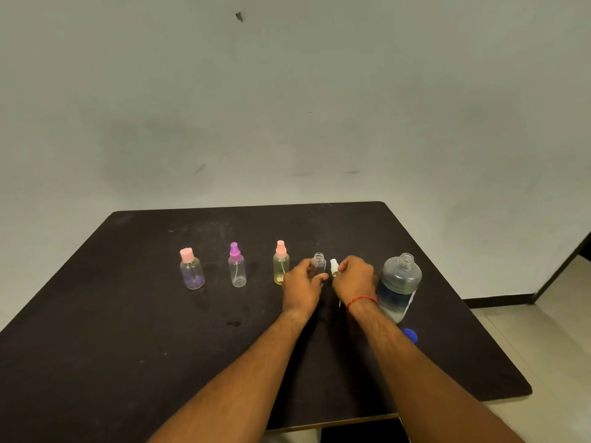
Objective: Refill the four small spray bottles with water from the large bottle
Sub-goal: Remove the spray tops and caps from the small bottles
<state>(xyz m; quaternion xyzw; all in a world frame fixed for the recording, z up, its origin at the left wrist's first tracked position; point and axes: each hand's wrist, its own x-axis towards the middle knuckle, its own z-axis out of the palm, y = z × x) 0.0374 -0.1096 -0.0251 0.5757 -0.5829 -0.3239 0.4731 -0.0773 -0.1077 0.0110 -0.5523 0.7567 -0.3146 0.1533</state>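
Fingers [305, 266] of the left hand [300, 284] are curled round the uncapped small bottle [318, 262], which is held upright on the table [128, 314]; fingers [344, 266] of the right hand [355, 279] are pinched on the white spray head [334, 266], held just beside the open neck and apart from it, its dip tube [339, 303] hanging below the hand. The task is judged to be at an early stage: the large bottle [398, 282], just to the outer side of the right fingers, is seen already opened, its blue cap [410, 334] laid on the table nearer the person than the fingers, beside the right forearm; one small bottle has been opened and nothing appears to have been poured into it (its lower part is hidden by the left hand, so this cannot be confirmed). Clear liquid is seen in the large bottle, well below the neck. Beyond the left fingers, on their outer side, three bottles stand capped in a row: nearest, the pink-sprayer bottle [281, 266], yellowish, though whether from liquid or tinted plastic cannot be told; next, the purple-sprayer bottle [237, 266], apparently empty; farthest, the pink-capped bottle [192, 270], with something purple at its base. All four fills are judged outstanding.
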